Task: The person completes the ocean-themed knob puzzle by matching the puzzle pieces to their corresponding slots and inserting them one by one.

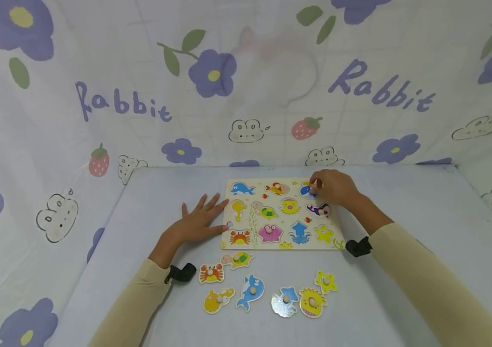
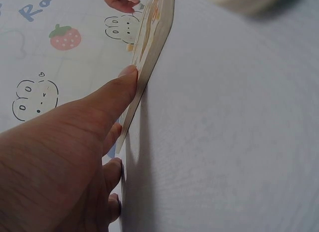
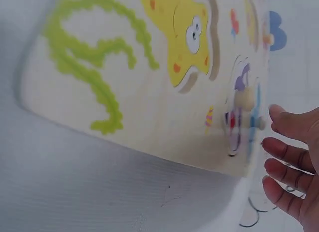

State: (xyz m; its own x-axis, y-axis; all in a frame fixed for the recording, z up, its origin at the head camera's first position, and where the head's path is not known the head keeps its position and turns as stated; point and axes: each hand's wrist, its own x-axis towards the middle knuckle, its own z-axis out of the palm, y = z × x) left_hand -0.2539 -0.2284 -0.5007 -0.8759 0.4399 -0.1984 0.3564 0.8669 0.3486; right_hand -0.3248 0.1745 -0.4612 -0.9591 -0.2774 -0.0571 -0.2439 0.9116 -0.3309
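A wooden peg-puzzle board (image 1: 291, 246) with sea-animal pictures lies on the table. My left hand (image 1: 198, 222) is spread at its left side; the left wrist view shows the thumb (image 2: 128, 75) touching the board's edge. At the upper right corner, my right hand (image 1: 337, 187) is over the blue whale piece (image 1: 307, 191). In the right wrist view its thumb and fingers (image 3: 284, 152) stand apart beside a wooden knob (image 3: 257, 123). The red fish (image 1: 277, 188), purple-black orca (image 1: 319, 210) and pink shell (image 1: 270, 233) pieces sit in the board with their knobs showing.
In front of the board lie loose knobbed pieces: crab (image 1: 211, 273), turtle (image 1: 240, 259), seahorse (image 1: 213, 302), blue dolphin (image 1: 251, 295), glare-washed blue squid (image 1: 284, 304), yellow octopus (image 1: 313, 302) and starfish (image 1: 326, 282). A printed cloth (image 1: 272, 96) hangs behind the table.
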